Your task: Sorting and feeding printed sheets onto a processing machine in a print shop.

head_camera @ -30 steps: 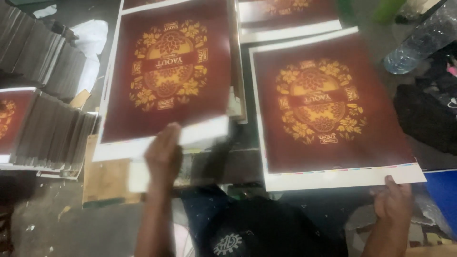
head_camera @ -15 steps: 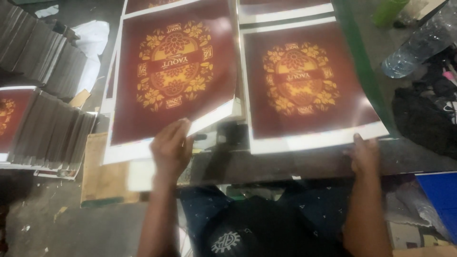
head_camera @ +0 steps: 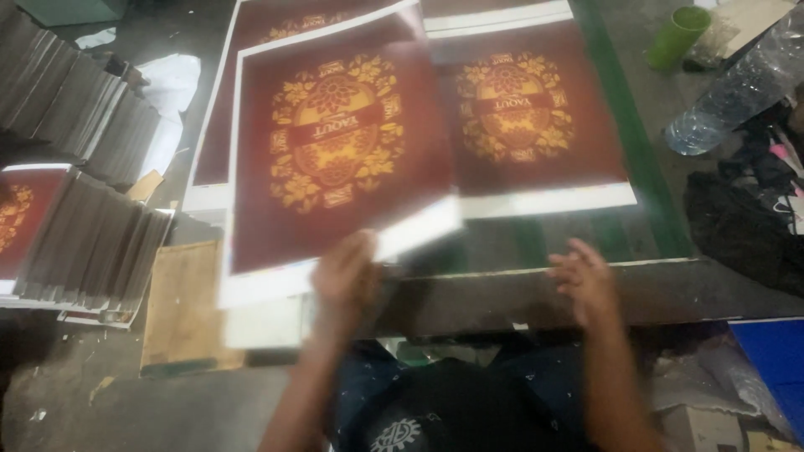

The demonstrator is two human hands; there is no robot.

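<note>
My left hand (head_camera: pixel 347 276) grips the near white edge of a dark red printed sheet (head_camera: pixel 331 155) with a gold floral oval design, lifted and tilted above the left pile (head_camera: pixel 213 167). A second red sheet (head_camera: pixel 523 117) of the same print lies flat on the right pile on the green-topped table (head_camera: pixel 653 226). My right hand (head_camera: pixel 582 280) hovers open over the table's near edge, just below that sheet and apart from it.
Fanned stacks of printed sheets (head_camera: pixel 79 226) stand at the left. A wooden board (head_camera: pixel 180 305) lies below the left pile. A green cup (head_camera: pixel 677 38), a clear plastic bottle (head_camera: pixel 737 96) and a black bag (head_camera: pixel 745 230) sit at the right.
My right hand let go of the right sheet, which now lies further up on its pile. My left hand lifted the left sheet and swung it rightward.
</note>
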